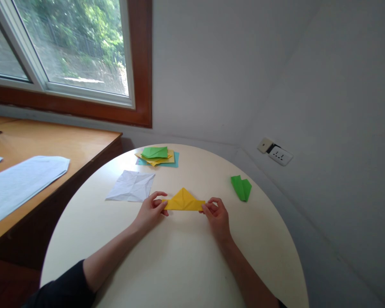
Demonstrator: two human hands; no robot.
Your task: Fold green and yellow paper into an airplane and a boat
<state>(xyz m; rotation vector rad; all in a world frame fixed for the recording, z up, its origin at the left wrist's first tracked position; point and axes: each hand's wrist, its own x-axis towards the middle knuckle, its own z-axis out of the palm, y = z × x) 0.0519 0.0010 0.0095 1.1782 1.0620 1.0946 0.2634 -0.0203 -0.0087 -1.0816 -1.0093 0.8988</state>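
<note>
A folded yellow paper (183,200), shaped like a low triangle on a strip, lies flat on the round cream table (179,265). My left hand (151,210) pinches its left end between thumb and fingers. My right hand (216,214) pinches its right end the same way. Both forearms rest on the table, reaching in from the near edge.
A creased white sheet (131,186) lies left of the yellow paper. A stack of green, yellow and blue papers (157,156) sits at the far edge. A folded green piece (241,188) lies to the right. A wooden desk (51,145) with a white sheet stands at left, a wall socket (279,155) at right.
</note>
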